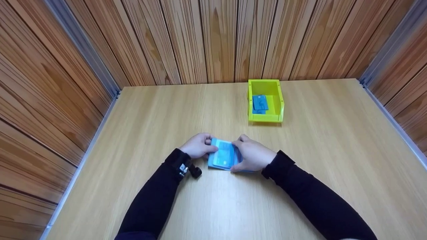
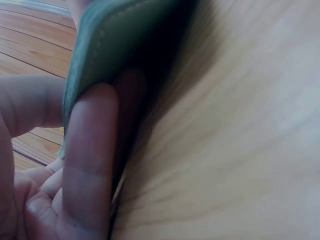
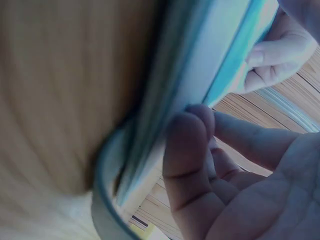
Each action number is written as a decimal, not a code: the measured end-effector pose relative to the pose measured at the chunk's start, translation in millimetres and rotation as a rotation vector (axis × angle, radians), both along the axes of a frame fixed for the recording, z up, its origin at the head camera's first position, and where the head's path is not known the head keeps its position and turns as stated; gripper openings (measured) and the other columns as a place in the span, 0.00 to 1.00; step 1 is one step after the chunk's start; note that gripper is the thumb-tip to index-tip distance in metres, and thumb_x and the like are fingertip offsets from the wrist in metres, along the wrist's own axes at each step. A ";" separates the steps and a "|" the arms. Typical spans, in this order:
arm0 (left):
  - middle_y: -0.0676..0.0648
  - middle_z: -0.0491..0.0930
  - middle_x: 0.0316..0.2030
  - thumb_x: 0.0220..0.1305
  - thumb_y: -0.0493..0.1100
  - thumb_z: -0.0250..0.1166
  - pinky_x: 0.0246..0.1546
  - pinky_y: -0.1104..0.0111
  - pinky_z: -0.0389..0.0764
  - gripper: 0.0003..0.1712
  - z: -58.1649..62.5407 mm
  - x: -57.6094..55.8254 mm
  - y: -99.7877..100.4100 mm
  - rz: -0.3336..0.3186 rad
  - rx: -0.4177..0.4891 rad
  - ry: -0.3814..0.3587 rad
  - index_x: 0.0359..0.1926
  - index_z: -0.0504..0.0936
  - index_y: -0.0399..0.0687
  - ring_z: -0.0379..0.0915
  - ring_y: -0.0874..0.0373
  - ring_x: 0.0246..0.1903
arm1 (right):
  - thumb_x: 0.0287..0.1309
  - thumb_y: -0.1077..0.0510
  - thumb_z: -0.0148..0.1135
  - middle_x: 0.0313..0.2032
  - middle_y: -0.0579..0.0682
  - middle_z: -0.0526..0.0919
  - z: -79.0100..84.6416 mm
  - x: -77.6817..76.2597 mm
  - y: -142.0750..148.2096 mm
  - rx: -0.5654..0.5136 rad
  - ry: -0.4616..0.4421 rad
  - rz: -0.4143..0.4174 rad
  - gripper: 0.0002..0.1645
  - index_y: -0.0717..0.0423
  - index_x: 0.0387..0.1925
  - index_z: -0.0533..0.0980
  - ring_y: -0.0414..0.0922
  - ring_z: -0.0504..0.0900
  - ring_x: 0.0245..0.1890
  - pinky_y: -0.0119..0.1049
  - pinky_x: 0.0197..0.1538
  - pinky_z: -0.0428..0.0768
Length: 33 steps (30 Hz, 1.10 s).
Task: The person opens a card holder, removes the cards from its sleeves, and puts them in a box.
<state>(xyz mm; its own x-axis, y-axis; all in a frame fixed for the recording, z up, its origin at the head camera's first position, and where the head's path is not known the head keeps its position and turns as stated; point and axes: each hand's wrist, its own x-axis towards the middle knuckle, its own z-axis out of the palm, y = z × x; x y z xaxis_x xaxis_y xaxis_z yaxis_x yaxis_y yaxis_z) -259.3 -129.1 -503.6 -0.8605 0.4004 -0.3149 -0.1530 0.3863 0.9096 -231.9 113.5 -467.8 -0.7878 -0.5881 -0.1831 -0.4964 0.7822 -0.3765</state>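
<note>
Fingers (image 2: 90, 150) gripping wallet (image 1: 223, 153) edges, bin (image 1: 266, 118) (cards (image 1: 260, 102) inside) well apart

No text can be read; pale marks on the blue booklet (image 1: 223, 155) are too blurred.

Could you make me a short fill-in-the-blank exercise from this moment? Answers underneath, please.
1. The cards lying in the yellow-green bin are coloured ____.
2. Of the left hand and the right hand, the ____ one is nearer the bin.
3. The number of hands touching the blue booklet is ____.

Missing words: blue; right; two.
</note>
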 end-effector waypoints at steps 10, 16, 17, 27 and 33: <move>0.45 0.84 0.39 0.62 0.39 0.67 0.34 0.62 0.87 0.14 1.6 0.1 -0.8 -0.001 0.004 0.002 0.46 0.74 0.40 0.84 0.53 0.34 | 0.44 0.31 0.74 0.51 0.53 0.70 -1.1 0.3 -5.1 0.055 0.009 -0.025 0.59 0.61 0.68 0.65 0.44 0.75 0.43 0.40 0.54 0.80; 0.44 0.85 0.41 0.63 0.38 0.66 0.34 0.63 0.87 0.14 1.2 -0.1 -1.2 -0.014 0.021 -0.009 0.47 0.74 0.39 0.84 0.54 0.36 | 0.41 0.33 0.76 0.48 0.52 0.71 -2.6 0.5 -5.2 0.011 0.009 -0.055 0.55 0.62 0.63 0.68 0.45 0.75 0.43 0.40 0.53 0.79; 0.44 0.85 0.41 0.63 0.38 0.66 0.34 0.63 0.87 0.14 1.2 0.0 -1.2 -0.014 0.020 -0.009 0.47 0.74 0.40 0.84 0.54 0.36 | 0.40 0.32 0.76 0.48 0.52 0.71 -2.6 0.6 -5.0 0.012 0.007 -0.062 0.55 0.62 0.62 0.68 0.45 0.75 0.42 0.40 0.53 0.79; 0.46 0.84 0.38 0.63 0.38 0.66 0.32 0.64 0.87 0.13 0.3 0.5 -1.0 -0.013 0.002 0.012 0.46 0.75 0.40 0.83 0.55 0.34 | 0.38 0.32 0.76 0.48 0.52 0.71 -1.0 1.2 -1.4 0.018 -0.017 -0.106 0.57 0.62 0.62 0.67 0.45 0.74 0.45 0.41 0.55 0.78; 0.46 0.83 0.37 0.62 0.39 0.67 0.32 0.64 0.87 0.12 0.1 0.6 -0.7 -0.011 0.006 0.006 0.44 0.74 0.41 0.83 0.55 0.34 | 0.38 0.37 0.78 0.50 0.52 0.70 -2.1 1.1 2.8 -0.046 -0.041 -0.112 0.55 0.64 0.61 0.65 0.46 0.74 0.47 0.42 0.58 0.77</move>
<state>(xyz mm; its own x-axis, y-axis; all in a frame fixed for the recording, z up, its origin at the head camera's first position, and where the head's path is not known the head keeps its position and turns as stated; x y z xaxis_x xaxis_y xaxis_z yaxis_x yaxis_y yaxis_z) -258.7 -129.8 -503.5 -0.8579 0.4118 -0.3072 -0.1430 0.3829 0.9126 -230.8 116.3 -469.9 -0.8413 -0.5055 -0.1917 -0.3903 0.8132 -0.4317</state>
